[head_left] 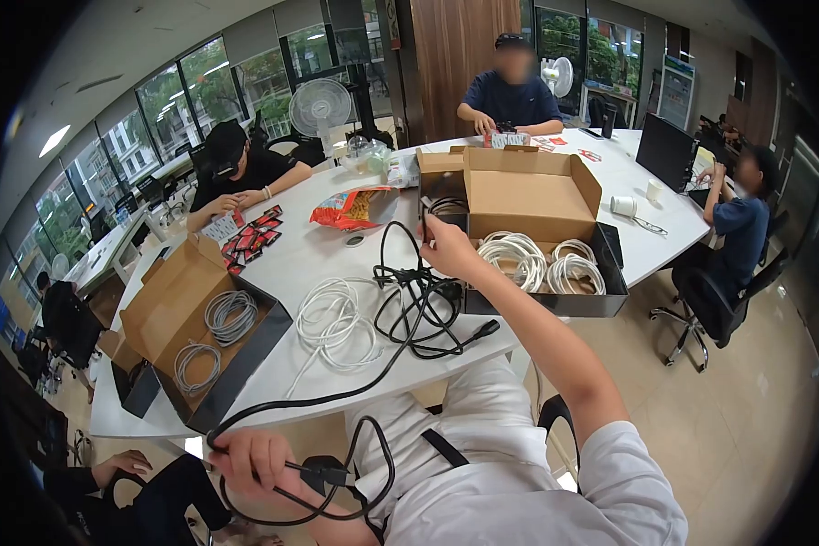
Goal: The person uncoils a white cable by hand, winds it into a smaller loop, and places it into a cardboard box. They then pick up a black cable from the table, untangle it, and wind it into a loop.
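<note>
Left hand (259, 464) low in front of the lap, fingers curled shut around a black power cable (323, 403); a molded connector (332, 475) of it sits at the wrist, loop hanging below. White trousers (482, 409) behind it. Lower left, a seated person in dark clothes, only a hand (126, 462) and legs clear.

Cable runs from left hand up over the table edge into a loose black tangle on the white table (323, 264); a plug end (487, 328) points right near the edge. Right hand (446, 247) reaches out above the table, just by the right box, thumb and fingertips pinching the upper loop of the same cable; exact grip is small in view.

Left of the tangle, just beside it: loose white cable coil (332, 318). Further left, open left box (159, 318) with two gray cable coils (230, 317). Right of the tangle, open right box (532, 187), two white cable coils (514, 257) inside.

Beyond: red snack bag (337, 211), torn open; red packets (253, 238) in front of a person in a black cap (232, 173). Right side: white cup (622, 206) on its side, black monitor (666, 153), person on an office chair. Far side: person in navy shirt (519, 97), pedestal fan (320, 107), windows.
</note>
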`<state>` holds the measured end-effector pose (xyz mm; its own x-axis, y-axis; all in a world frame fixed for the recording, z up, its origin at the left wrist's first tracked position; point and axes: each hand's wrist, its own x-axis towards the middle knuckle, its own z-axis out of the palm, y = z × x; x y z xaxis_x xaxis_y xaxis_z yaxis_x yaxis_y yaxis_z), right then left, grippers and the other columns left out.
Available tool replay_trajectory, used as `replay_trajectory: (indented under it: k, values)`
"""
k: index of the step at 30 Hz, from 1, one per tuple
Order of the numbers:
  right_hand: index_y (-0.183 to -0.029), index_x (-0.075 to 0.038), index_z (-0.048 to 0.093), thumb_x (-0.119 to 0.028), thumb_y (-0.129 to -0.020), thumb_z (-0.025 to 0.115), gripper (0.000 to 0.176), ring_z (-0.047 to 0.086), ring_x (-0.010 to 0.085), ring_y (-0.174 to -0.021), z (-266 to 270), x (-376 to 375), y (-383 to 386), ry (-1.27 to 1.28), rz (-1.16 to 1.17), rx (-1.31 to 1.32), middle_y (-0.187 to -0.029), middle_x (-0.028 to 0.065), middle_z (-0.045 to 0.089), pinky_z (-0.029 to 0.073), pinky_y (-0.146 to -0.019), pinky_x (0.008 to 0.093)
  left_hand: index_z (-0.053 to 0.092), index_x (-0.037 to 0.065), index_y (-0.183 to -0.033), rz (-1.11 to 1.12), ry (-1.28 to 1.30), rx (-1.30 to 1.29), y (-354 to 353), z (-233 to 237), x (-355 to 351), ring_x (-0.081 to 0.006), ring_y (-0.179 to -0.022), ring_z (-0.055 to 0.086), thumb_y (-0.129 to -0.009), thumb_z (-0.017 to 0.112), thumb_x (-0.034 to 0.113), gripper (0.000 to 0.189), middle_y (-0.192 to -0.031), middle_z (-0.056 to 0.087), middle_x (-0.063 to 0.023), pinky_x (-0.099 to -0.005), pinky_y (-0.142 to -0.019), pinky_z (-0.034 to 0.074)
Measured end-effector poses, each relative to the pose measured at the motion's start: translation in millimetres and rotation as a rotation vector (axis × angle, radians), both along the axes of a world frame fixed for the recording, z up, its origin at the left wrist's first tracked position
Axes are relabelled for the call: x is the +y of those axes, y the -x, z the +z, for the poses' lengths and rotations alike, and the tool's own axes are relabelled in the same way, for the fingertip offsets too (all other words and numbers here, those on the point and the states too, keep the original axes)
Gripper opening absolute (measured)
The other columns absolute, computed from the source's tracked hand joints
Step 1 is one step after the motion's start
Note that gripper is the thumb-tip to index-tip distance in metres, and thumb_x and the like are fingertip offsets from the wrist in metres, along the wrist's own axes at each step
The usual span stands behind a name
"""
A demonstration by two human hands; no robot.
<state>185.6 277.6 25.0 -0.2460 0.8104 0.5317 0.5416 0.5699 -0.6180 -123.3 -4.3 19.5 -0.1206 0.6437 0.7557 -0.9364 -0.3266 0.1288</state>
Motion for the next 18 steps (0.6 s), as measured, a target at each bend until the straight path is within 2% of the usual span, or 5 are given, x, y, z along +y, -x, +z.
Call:
replay_trajectory:
  k: [7,10,13,16,18]
  values:
    - [-0.110,-0.003,0.061,-0.005,-0.072,0.059,0.038,0.065,0.0355,-0.078,9.3,13.3,26.7,-0.064,0.213,-0.267,-0.083,0.0176,0.068,0.051,-0.071,0.0414,0.052,-0.002,-0.127,0.143,0.126,0.130,0.0,-16.2,15.1,-0.0069,-0.036,0.029,-0.103,0.035,0.025,0.040,-0.051,0.040,0.0046,-0.0229,-0.041,0.022]
    - [-0.093,-0.001,0.065,-0.009,-0.068,0.064,0.026,0.066,0.0336,-0.076,11.7,18.3,36.8,0.034,0.283,-0.317,-0.081,0.0156,0.069,0.052,-0.070,0.0392,0.051,-0.001,-0.124,0.315,0.163,0.240,-4.3,-19.2,13.4,-0.0041,-0.037,0.027,-0.103,0.038,0.024,0.035,-0.049,0.037,0.0064,-0.0218,-0.040,0.022]
    - [-0.084,0.001,0.065,-0.010,-0.068,0.065,0.019,0.066,0.0323,-0.077,3.6,23.2,46.4,0.062,0.224,-0.331,-0.081,0.0151,0.069,0.052,-0.070,0.0387,0.049,-0.001,-0.124,0.355,0.207,0.249,-6.6,-21.2,12.9,-0.0033,-0.037,0.025,-0.102,0.039,0.024,0.035,-0.049,0.036,0.0066,-0.0212,-0.039,0.022]
    - [-0.081,0.002,0.064,-0.011,-0.069,0.065,0.018,0.067,0.0315,-0.079,1.3,22.6,52.9,0.083,0.234,-0.386,-0.083,0.0152,0.070,0.052,-0.072,0.0386,0.050,-0.001,-0.124,0.348,0.211,0.250,-6.5,-21.7,14.9,-0.0033,-0.036,0.025,-0.103,0.037,0.024,0.034,-0.050,0.035,0.0064,-0.0211,-0.040,0.021]
    - [-0.087,0.002,0.067,-0.013,-0.071,0.067,0.022,0.067,0.0314,-0.081,2.1,16.8,51.9,0.098,0.256,-0.473,-0.083,0.0157,0.070,0.053,-0.075,0.0391,0.051,0.000,-0.125,0.340,0.212,0.263,-5.7,-21.9,13.6,-0.0042,-0.037,0.026,-0.104,0.033,0.024,0.036,-0.052,0.034,0.0062,-0.0214,-0.041,0.021]
